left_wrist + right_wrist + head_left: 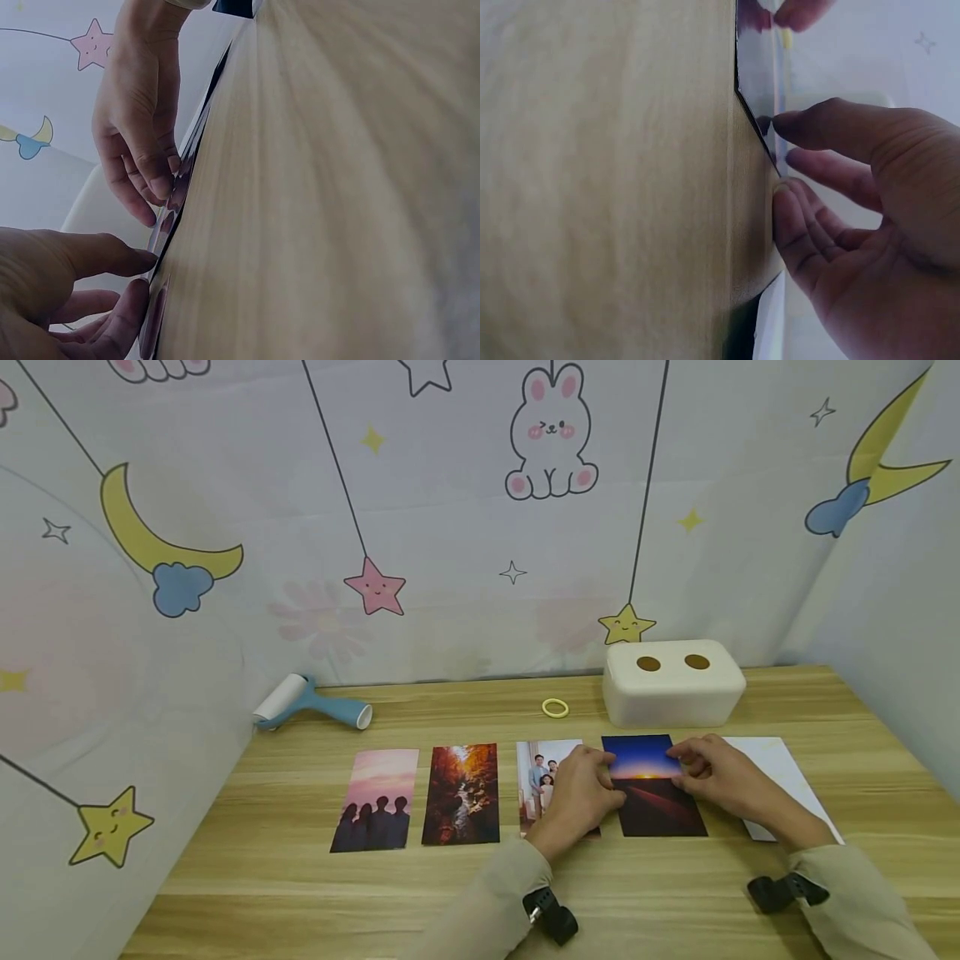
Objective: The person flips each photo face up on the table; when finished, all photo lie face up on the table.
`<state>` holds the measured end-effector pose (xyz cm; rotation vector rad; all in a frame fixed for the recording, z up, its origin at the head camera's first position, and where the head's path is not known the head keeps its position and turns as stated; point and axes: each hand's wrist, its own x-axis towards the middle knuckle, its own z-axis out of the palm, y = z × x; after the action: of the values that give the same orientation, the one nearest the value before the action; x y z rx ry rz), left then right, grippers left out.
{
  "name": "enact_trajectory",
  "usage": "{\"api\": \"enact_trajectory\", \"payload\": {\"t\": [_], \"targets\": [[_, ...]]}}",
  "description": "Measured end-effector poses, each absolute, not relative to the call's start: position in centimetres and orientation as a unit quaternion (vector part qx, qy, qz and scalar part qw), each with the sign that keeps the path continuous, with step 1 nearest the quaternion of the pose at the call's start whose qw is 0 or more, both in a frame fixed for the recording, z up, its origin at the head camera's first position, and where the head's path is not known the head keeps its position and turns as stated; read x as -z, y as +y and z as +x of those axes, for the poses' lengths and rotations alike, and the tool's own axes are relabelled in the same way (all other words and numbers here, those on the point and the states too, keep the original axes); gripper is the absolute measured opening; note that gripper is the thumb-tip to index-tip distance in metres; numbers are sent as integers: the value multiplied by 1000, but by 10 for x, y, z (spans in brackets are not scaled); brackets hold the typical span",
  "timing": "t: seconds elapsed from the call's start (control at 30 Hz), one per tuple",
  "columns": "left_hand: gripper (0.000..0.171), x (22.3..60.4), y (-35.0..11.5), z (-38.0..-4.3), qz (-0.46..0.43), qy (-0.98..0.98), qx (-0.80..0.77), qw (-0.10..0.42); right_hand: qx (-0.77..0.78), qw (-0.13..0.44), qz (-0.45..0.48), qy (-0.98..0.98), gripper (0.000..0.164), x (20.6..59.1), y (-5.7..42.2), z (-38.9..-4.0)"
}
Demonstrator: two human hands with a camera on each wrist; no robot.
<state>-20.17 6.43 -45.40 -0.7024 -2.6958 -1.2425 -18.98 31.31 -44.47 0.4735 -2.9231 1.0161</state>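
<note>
A sunset photo (654, 814) with a blue and orange sky and dark ground lies on the wooden table. My left hand (579, 795) reaches over the neighbouring family photo (531, 789), its thumb and index fingertips touching the sunset photo's left edge. Across from it, my right hand (723, 772) touches the right edge with thumb and fingertips. The right wrist view shows the thumb (810, 129) resting at the photo's surface, with other fingertips beside the edge. Part of the family photo is hidden by the left hand.
Left of the family photo lie an autumn stream photo (461, 797) and a pink-sky silhouette photo (375, 802). A white sheet (776, 768) lies partly under the right forearm. Behind are a blue lint roller (315, 702), a yellow ring (555, 708) and a white box (671, 693) with two holes.
</note>
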Motion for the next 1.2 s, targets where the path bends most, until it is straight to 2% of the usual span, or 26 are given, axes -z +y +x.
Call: {"api": "enact_trajectory", "payload": {"t": [0.3,0.53,0.73,1.0,1.2], "targets": [[44,454,63,-202,-236,-878,414,38,-331,-6,149,-932,32,445,313,-189],[45,454,61,-203,-230,-866,444,13,-327,-8,150,-933,33,445,314,-189],[39,451,64,-201,-229,-856,463,37,-327,7,149,-933,30,438,319,-189],[38,444,82,-190,-208,-809,548,-30,-344,30,124,-930,32,429,339,-183],[39,437,104,-181,-216,-818,532,-37,-315,48,116,-941,33,428,358,-183]]}}
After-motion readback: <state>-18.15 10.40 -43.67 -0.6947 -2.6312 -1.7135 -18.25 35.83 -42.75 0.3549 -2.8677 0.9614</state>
